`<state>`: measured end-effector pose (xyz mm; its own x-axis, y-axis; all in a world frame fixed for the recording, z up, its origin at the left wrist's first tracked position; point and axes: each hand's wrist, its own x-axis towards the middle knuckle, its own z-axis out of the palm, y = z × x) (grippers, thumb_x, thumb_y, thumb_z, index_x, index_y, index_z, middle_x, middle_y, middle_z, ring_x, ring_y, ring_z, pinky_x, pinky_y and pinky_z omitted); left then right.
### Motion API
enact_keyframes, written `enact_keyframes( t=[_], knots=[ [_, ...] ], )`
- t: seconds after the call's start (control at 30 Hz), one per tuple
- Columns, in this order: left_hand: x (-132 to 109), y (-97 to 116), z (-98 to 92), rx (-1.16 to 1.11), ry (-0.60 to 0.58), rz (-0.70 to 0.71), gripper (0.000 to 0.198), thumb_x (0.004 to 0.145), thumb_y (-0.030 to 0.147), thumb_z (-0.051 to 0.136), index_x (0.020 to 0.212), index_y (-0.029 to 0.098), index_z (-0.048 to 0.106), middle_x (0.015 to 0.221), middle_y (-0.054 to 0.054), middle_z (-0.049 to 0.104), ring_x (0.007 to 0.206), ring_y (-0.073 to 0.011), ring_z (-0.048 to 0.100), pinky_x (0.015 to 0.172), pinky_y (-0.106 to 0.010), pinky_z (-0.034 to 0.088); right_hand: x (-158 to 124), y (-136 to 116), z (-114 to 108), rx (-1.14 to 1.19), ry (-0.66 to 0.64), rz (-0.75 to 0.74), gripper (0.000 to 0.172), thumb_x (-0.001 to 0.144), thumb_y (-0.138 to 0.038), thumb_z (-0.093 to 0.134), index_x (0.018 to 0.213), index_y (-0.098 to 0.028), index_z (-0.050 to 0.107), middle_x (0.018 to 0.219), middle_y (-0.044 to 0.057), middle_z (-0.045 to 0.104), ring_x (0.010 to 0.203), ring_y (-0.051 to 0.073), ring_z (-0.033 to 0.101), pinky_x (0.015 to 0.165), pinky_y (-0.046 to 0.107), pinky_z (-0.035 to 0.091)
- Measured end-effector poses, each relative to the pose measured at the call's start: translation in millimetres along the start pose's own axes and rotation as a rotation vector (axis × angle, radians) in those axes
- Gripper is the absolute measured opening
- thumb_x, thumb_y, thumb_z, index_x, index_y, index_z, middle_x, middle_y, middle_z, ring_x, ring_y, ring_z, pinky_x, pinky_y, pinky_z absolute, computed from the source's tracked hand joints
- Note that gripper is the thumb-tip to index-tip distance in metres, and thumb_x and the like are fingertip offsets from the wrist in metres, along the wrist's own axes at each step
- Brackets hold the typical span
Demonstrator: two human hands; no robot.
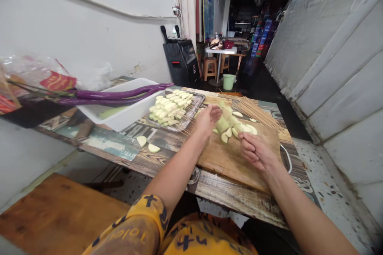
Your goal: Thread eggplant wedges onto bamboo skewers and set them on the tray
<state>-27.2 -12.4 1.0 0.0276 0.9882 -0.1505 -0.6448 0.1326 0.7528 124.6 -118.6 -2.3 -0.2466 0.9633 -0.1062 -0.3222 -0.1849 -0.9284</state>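
At left, long purple eggplants (101,95) lay across a white tub (125,121) on the patterned surface (116,147), their stem ends projecting past its rim. Two loose slices (154,148) lay in front, directly on the surface. Next came a shallow tray (196,107) bearing pale skewered slices (170,107) in rows. The person's left grip (208,117) hung over the left side of a wooden cutting board (227,159), fingers bent inward; from where I stood, I could not tell whether it held anything. Pale cut slices (223,125) lay scattered on the board between both hands. The right grip (253,149) was drawn together just beside them, its contents likewise indiscernible. Thin wooden skewers (260,113) lay bundled beyond, near the board's far edge.
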Motion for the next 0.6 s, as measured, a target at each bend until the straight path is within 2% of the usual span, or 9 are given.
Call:
enact_keyframes(
  t=[0.07,0.17,0.23,0.37,0.6],
  knots=[
    [-0.2,0.5,-0.1,-0.004,-0.027,0.025,0.026,0.077,0.039,0.058,0.079,0.013,0.063,0.06,-0.002,0.062,0.052,-0.0071,0.056,0.06,-0.019,0.043,-0.9,-3.5,-3.9,0.104,-0.055,0.035,0.015,0.08,-0.033,0.056,0.083,-0.019,0.052,0.045,-0.013,0.022,0.029,0.002,0.008,0.027,0.014,0.015],
    [-1.2,1.1,0.6,-0.042,-0.129,0.038,0.029,0.075,0.043,0.06,0.082,0.015,0.064,0.063,-0.001,0.062,0.058,-0.0081,0.057,0.064,-0.02,0.044,-1.2,-5.0,-7.9,0.169,-0.095,0.069,0.011,0.08,-0.03,0.055,0.083,-0.019,0.051,0.044,-0.013,0.019,0.029,0.003,0.005,0.026,0.014,0.016],
    [-1.7,1.4,0.6,-0.068,-0.186,0.065,0.024,0.072,0.038,0.064,0.083,0.016,0.063,0.07,-0.001,0.064,0.064,-0.0091,0.059,0.068,-0.022,0.045,-0.9,-4.3,-8.7,0.183,-0.114,0.087,0.011,0.081,-0.029,0.054,0.083,-0.019,0.051,0.043,-0.013,0.019,0.028,0.002,0.004,0.026,0.013,0.016],
    [-2.1,2.2,-0.2,-0.131,-0.223,0.124,0.018,0.066,0.024,0.071,0.077,0.017,0.059,0.077,0.002,0.065,0.071,-0.009,0.061,0.075,-0.024,0.046,-0.2,-2.5,-8.3,0.183,-0.12,0.091,0.012,0.082,-0.031,0.054,0.083,-0.018,0.051,0.043,-0.013,0.02,0.029,0.003,0.004,0.026,0.014,0.015],
    [-4.5,2.2,1.4,-0.144,-0.285,0.041,0.019,0.068,0.022,0.07,0.082,0.016,0.059,0.09,-0.004,0.068,0.089,-0.0153,0.063,0.085,-0.03,0.046,0.4,-2.1,-6.8,0.097,-0.09,0.063,0.015,0.083,-0.033,0.054,0.081,-0.019,0.049,0.044,-0.013,0.024,0.028,0.002,0.01,0.027,0.013,0.017]
  ],
)
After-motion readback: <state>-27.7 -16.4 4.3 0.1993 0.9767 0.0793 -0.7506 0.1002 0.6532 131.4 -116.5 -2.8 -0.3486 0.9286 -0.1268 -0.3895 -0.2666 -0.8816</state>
